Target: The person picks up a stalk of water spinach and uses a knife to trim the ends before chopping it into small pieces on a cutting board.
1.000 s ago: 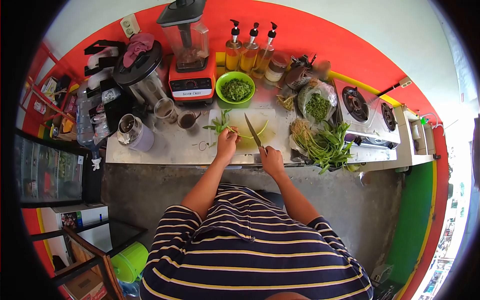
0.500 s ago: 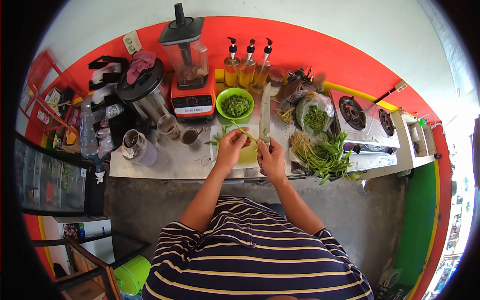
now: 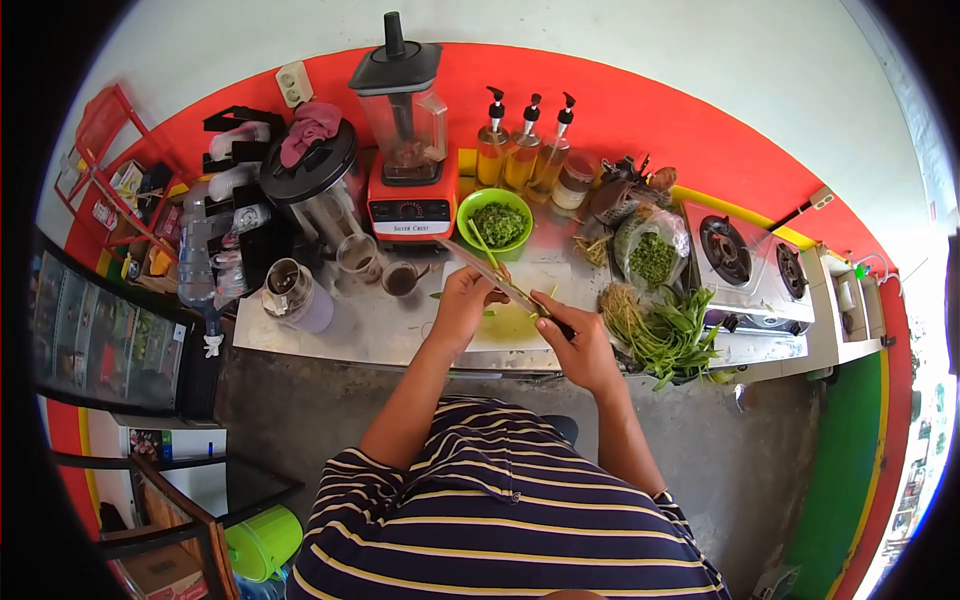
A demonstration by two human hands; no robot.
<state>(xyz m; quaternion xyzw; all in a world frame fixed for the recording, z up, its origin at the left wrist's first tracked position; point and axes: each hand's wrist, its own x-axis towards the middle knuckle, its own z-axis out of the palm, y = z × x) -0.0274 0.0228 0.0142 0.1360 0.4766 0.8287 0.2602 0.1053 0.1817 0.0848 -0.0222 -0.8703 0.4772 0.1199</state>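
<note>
Knife (image 3: pixel 512 291) turned leftward since the earlier frame, its blade now slanting past a green stem (image 3: pixel 479 238) above the surface (image 3: pixel 365 345).

Left to right: the left hand (image 3: pixel 465 305) pinches the stem, and its fingertips are best kept well behind the edge; the stem, raised at its far end before the green bowl (image 3: pixel 520 247), looks slender, smooth and pale green, its near part hidden by blade and fingers, so contact with the edge cannot be told; the right hand (image 3: pixel 582 347) grips the knife handle, where short, controlled strokes over the cutting board (image 3: pixel 545 274) would probably serve best; at right, a bunch of leafy greens (image 3: pixel 660 340) shows similar slim stalks.
</note>
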